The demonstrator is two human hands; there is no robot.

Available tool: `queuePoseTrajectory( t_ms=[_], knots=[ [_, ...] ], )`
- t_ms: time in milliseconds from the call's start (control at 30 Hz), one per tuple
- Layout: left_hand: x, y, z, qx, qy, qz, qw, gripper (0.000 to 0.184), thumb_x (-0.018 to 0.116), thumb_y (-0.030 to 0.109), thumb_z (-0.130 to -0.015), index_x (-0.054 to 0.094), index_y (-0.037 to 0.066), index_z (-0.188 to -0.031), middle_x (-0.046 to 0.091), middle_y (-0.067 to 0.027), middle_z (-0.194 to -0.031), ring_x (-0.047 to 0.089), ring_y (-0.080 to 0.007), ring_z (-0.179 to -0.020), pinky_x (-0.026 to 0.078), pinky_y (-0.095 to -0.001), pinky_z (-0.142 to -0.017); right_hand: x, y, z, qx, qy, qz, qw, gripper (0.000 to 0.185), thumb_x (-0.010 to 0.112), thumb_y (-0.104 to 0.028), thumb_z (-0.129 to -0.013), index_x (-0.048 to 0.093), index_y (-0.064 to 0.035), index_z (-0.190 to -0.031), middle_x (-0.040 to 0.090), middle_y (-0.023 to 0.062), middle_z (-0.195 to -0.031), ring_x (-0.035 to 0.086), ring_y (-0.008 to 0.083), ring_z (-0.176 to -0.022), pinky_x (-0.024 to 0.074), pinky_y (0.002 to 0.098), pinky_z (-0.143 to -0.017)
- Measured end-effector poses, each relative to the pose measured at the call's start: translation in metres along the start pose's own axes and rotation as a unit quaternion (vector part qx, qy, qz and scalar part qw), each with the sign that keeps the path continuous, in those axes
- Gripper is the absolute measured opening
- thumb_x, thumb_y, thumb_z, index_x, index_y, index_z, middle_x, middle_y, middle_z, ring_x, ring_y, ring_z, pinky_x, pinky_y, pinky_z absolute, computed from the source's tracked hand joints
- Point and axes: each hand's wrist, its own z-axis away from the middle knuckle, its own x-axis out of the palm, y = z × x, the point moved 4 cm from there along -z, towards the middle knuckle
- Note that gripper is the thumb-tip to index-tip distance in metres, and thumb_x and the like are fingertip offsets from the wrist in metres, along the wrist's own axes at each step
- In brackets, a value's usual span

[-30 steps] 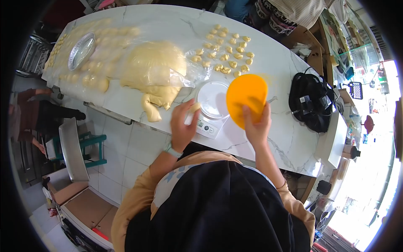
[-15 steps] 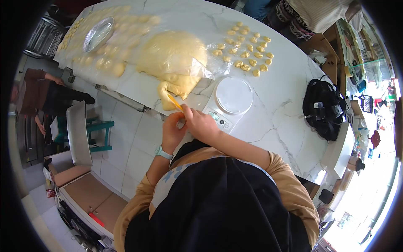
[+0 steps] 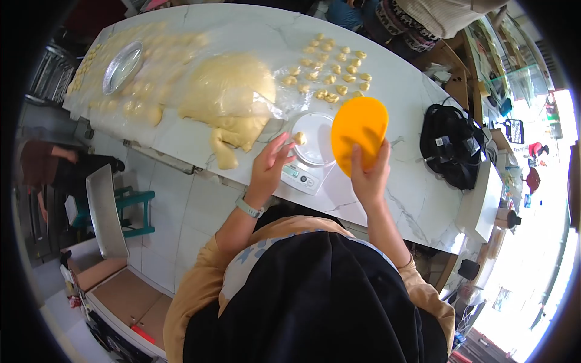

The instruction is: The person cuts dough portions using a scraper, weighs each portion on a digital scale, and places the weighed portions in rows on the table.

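My right hand grips an orange oval scraper by its lower edge, over the right side of the scale. The white kitchen scale carries a round plate. A small dough piece is at the left part of the plate, just beyond the fingertips of my left hand, whose fingers are apart with nothing between them. Left of the scale lies a large mass of dough, partly under clear plastic, with a strip of dough hanging toward the table edge.
Several small dough pieces lie beyond the scale. Dough balls under plastic and a foil dish sit at the left. A black bag is at the right. One person stands across the table, another at far left.
Both hands came together at the dough strip, then moved apart to the scale. The scraper is back upright at the right, and the dough piece now lies at the plate, released from my left hand.
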Motion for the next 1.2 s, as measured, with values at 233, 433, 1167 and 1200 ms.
queuePoseTrajectory(
  t_ms=[233, 433, 1167, 1200],
  knots=[
    [-0.07, -0.002, 0.04, 0.165, 0.05, -0.525, 0.833, 0.021, 0.065, 0.009, -0.087, 0.064, 0.002, -0.107, 0.062, -0.0158, -0.105, 0.062, -0.0284, -0.091, 0.05, -0.0344, -0.077, -0.023, 0.029, 0.003, -0.009, 0.045, 0.027, 0.999, 0.043, 0.06, -0.016, -0.092, 0.04, -0.0003, -0.126, 0.066, 0.0221, -0.101, 0.068, 0.0339, -0.09, 0.053, 0.038, -0.075],
    [-0.063, 0.005, 0.045, 0.131, 0.087, -0.468, 0.87, 0.017, 0.067, 0.008, -0.086, 0.066, 0.002, -0.102, 0.067, -0.0112, -0.094, 0.063, -0.0233, -0.08, 0.051, -0.0321, -0.072, -0.004, 0.007, 0.004, 0.011, 0.001, -0.045, 0.999, 0.043, 0.062, -0.015, -0.091, 0.041, -0.0026, -0.127, 0.068, 0.0208, -0.098, 0.07, 0.0339, -0.085, 0.0549, 0.0355, -0.073],
    [-0.064, 0.008, 0.031, 0.065, 0.051, -0.388, 0.918, 0.021, 0.065, 0.012, -0.09, 0.063, 0.0, -0.107, 0.065, -0.0081, -0.09, 0.062, -0.0172, -0.074, 0.05, -0.027, -0.067, -0.001, -0.006, 0.01, 0.011, -0.038, -0.073, 0.997, 0.04, 0.062, -0.016, -0.091, 0.044, -0.004, -0.124, 0.068, 0.0171, -0.099, 0.07, 0.0235, -0.086, 0.0541, 0.0328, -0.074],
    [-0.068, 0.006, 0.038, 0.071, 0.011, -0.529, 0.846, 0.021, 0.066, 0.011, -0.088, 0.063, 0.0, -0.106, 0.064, -0.0089, -0.089, 0.062, -0.0191, -0.072, 0.049, -0.0278, -0.066, 0.01, -0.007, 0.016, 0.007, -0.064, -0.084, 0.994, 0.042, 0.062, -0.016, -0.09, 0.042, -0.0044, -0.126, 0.069, 0.0176, -0.097, 0.071, 0.0271, -0.083, 0.0549, 0.0342, -0.069]
  ],
)
